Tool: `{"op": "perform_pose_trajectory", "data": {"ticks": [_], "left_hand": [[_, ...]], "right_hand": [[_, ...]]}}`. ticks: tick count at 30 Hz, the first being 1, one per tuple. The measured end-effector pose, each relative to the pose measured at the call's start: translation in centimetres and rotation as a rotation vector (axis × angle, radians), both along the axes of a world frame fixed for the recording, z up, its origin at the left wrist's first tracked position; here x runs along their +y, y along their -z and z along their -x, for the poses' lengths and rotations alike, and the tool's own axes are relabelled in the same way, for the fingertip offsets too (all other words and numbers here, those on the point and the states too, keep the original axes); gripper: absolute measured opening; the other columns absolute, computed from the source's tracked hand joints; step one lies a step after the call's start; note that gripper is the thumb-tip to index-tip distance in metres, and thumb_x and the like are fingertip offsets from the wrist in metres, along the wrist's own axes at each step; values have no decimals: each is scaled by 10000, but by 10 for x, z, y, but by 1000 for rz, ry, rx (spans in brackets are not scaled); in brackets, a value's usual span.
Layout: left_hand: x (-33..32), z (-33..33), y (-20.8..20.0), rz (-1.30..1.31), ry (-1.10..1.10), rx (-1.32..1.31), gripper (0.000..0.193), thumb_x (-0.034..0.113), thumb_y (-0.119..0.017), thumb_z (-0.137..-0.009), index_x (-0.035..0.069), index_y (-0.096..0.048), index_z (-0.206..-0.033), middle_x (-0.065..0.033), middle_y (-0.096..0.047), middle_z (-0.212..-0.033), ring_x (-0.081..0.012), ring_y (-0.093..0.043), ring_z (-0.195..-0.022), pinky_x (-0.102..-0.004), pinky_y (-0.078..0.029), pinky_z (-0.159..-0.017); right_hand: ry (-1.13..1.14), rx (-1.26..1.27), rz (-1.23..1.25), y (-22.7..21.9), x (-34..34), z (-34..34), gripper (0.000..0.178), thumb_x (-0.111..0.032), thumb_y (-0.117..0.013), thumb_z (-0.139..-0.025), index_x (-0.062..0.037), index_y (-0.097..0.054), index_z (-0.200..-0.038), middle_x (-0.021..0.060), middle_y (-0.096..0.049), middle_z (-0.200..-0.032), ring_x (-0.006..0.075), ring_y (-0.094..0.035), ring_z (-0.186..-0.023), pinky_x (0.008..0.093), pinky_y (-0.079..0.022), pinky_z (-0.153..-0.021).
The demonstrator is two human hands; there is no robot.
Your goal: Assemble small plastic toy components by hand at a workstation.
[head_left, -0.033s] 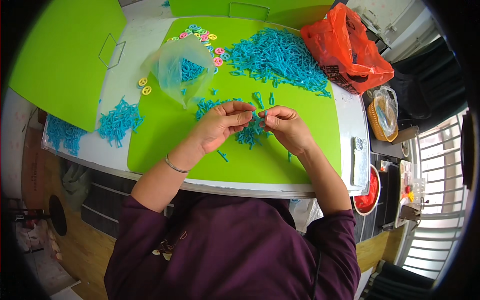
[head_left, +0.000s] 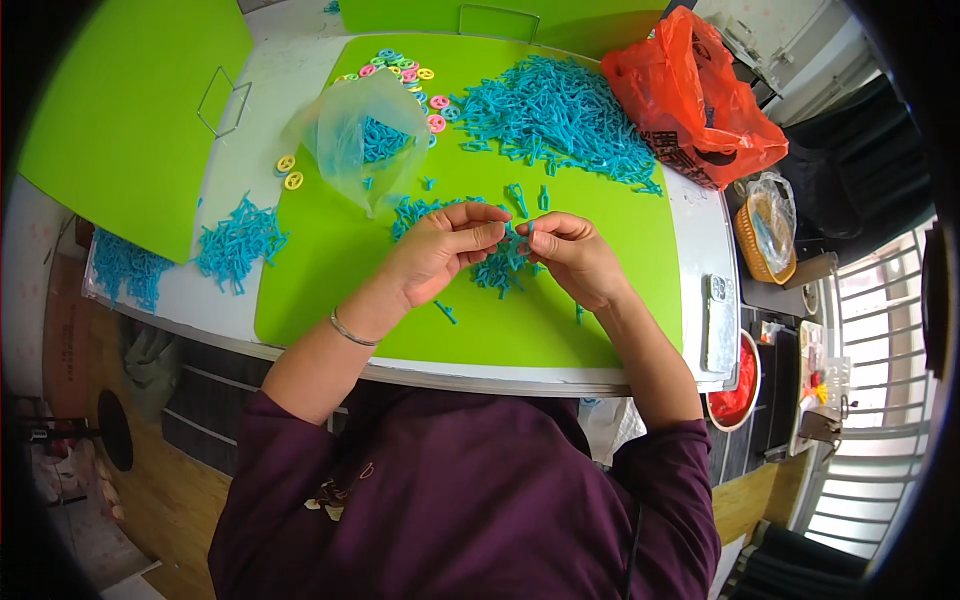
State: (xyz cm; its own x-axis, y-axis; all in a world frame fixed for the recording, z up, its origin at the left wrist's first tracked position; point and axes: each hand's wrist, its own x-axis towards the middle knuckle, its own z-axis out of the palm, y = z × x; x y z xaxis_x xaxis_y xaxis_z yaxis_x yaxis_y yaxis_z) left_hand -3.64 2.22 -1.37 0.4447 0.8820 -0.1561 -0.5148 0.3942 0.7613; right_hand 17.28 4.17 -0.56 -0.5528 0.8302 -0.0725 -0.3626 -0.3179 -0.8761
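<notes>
Over the green board [head_left: 330, 320], my left hand [head_left: 440, 248] and my right hand [head_left: 575, 258] meet almost fingertip to fingertip. Each has its thumb and forefinger pinched on a small blue plastic piece, mostly covered by the fingers. Beneath them lies a loose heap of small blue plastic pieces [head_left: 497, 275], partly hidden by my left hand. Just beyond my fingers are two longer blue plastic pieces [head_left: 517, 200]. A single blue stick [head_left: 445, 312] rests nearer to me.
A large blue pile [head_left: 560, 115] lies at the back, beside a red plastic bag [head_left: 700, 100]. A translucent bag [head_left: 345, 140] holds blue pieces, with coloured rings [head_left: 437, 123] behind it. More blue pieces [head_left: 240, 245] lie left. A phone-like object [head_left: 719, 325] sits at the right edge.
</notes>
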Motion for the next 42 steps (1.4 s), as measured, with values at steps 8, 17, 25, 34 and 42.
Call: {"op": "perform_pose_trajectory", "data": {"ticks": [8, 17, 25, 34, 42], "left_hand": [[-1, -1, -1, 14, -54, -14, 156, 128, -664, -807, 141, -640, -960, 51, -633, -873, -45, -561, -807, -199, -421, -714], [-3, -4, -6, -48, -65, 38, 161, 132, -660, -812, 101, -639, -968, 18, -637, -872, -63, -566, -794, -203, -431, -718], [-6, -5, -17, -276, -48, 399, 114, 103, -660, -806, 15, -648, -878, -35, -652, -799, -83, -587, -734, -214, -461, -683], [-7, 0, -16, -421, -36, 449, 83, 70, -698, -758, 0, -665, -785, -28, -653, -717, -63, -585, -672, -195, -462, -622], [-12, -6, -16, -377, -111, 420, 78, 59, -692, -762, -7, -654, -774, -35, -652, -726, -62, -586, -672, -190, -463, -618]], "right_hand": [[-7, 51, 39, 2, 0, 1, 89, -114, -642, -819, -67, -653, -893, 53, -652, -922, 157, -605, -809, 271, -431, -706], [21, -26, -89, -3, -1, 3, 73, -81, -620, -829, -53, -628, -895, 44, -636, -883, 130, -581, -798, 258, -449, -740], [15, -104, -71, -12, -4, 2, 75, -75, -646, -806, -32, -621, -863, 51, -636, -852, 123, -575, -789, 243, -445, -747], [-98, -223, -76, -21, -11, 0, 59, -67, -659, -791, -30, -625, -823, 41, -634, -793, 120, -574, -736, 250, -449, -705], [-55, -99, -27, -17, -7, 1, 65, -76, -646, -802, -32, -615, -839, 44, -626, -818, 122, -553, -749, 245, -424, -722]]}}
